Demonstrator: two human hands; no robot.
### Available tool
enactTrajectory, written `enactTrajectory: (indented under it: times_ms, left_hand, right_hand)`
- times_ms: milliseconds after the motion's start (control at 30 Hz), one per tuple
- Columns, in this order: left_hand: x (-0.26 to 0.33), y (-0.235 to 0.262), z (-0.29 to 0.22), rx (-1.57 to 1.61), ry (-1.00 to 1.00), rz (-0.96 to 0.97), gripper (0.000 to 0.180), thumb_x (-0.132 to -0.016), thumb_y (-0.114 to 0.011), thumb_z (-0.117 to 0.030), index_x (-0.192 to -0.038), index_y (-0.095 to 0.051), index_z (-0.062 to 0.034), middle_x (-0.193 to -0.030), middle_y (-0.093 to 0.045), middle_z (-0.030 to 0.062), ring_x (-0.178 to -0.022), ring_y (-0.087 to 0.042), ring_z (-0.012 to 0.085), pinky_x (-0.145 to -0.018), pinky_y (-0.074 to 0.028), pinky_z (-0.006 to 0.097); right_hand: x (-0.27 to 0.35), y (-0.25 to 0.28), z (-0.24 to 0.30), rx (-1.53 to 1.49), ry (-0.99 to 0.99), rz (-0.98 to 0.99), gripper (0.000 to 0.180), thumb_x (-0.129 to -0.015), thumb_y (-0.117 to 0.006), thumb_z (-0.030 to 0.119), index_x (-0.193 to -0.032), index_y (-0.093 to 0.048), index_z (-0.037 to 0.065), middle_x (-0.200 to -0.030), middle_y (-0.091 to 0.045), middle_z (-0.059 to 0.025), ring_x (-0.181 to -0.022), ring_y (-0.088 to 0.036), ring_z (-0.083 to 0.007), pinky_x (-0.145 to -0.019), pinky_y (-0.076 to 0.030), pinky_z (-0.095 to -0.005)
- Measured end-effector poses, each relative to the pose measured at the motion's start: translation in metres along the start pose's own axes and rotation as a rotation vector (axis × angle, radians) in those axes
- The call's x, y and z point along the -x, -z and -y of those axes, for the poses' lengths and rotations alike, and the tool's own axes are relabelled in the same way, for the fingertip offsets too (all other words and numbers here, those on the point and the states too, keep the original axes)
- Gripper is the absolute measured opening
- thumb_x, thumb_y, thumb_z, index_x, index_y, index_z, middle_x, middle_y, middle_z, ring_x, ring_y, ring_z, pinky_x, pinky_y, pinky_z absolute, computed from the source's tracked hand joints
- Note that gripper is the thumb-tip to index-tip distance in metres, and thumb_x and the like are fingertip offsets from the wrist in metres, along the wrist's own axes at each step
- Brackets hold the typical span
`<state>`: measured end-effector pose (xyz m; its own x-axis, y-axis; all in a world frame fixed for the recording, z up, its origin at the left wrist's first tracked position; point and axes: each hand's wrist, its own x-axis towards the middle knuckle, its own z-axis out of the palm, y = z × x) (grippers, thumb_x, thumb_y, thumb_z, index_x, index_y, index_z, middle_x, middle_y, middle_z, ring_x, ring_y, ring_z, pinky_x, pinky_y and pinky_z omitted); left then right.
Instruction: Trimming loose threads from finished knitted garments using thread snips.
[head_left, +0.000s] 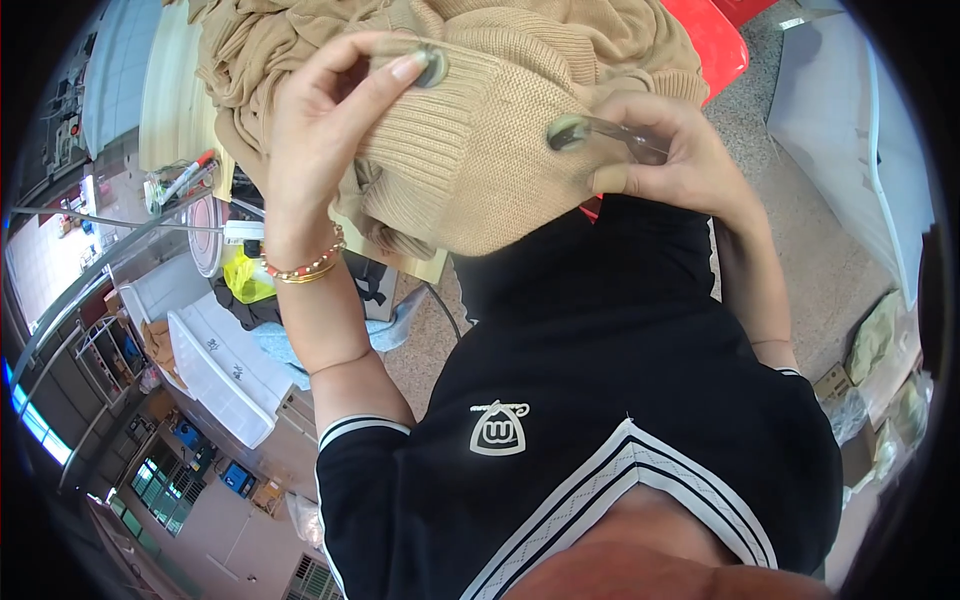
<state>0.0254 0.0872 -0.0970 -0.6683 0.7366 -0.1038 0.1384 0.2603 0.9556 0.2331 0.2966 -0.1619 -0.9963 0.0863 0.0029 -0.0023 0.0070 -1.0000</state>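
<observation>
Close to the chest, the right hand point(660, 150) pinches a clear clip point(600, 132) onto the ribbed hem of a beige knit sweater point(480, 160). The left hand point(320, 120) grips another clip point(425, 62) higher on the same hem. Farther left, white lidded bins point(225, 365) stand closed, contents hidden.

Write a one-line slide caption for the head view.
Both hands, left hand and right hand, hold a tan ribbed knit garment by its two large buttons.
</observation>
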Motion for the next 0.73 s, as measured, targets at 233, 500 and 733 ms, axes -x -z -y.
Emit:
enactTrajectory:
  times_ms: [233, 500, 733]
  left_hand:
    - [0.008, 0.058, -0.027, -0.22, -0.542, -0.191, 0.019, -0.09, -0.064, 0.005, -0.108, -0.07, 0.0051, -0.108, -0.067, 0.0121, -0.105, -0.062, 0.0193, -0.092, -0.049, 0.031]
    - [0.032, 0.073, 0.037, 0.273, -0.492, -0.299, 0.023, -0.094, -0.062, -0.003, -0.115, -0.067, 0.005, -0.11, -0.07, 0.0156, -0.082, -0.068, 0.0192, -0.08, -0.055, 0.031]
    - [0.067, 0.027, 0.084, 0.624, -0.283, -0.181, 0.033, -0.096, -0.059, -0.009, -0.126, -0.058, 0.0063, -0.116, -0.067, 0.0145, -0.096, -0.067, 0.0219, -0.092, -0.052, 0.035]
  right_hand:
    - [0.005, 0.025, 0.03, 0.269, 0.102, -0.204, 0.021, -0.077, -0.073, 0.0, -0.097, -0.066, 0.002, -0.085, -0.062, 0.0058, -0.074, -0.055, -0.0011, -0.062, -0.044, -0.0178]
    - [-0.011, 0.012, 0.068, 1.108, 0.883, -0.304, 0.035, -0.063, -0.072, 0.01, -0.098, -0.073, 0.005, -0.083, -0.064, -0.0073, -0.065, -0.063, -0.0204, -0.055, -0.05, -0.0291]
    - [0.002, -0.006, 0.019, 0.83, 0.662, -0.117, 0.035, -0.074, -0.082, 0.021, -0.104, -0.072, 0.006, -0.082, -0.067, -0.0043, -0.059, -0.062, -0.0156, -0.048, -0.046, -0.0272]
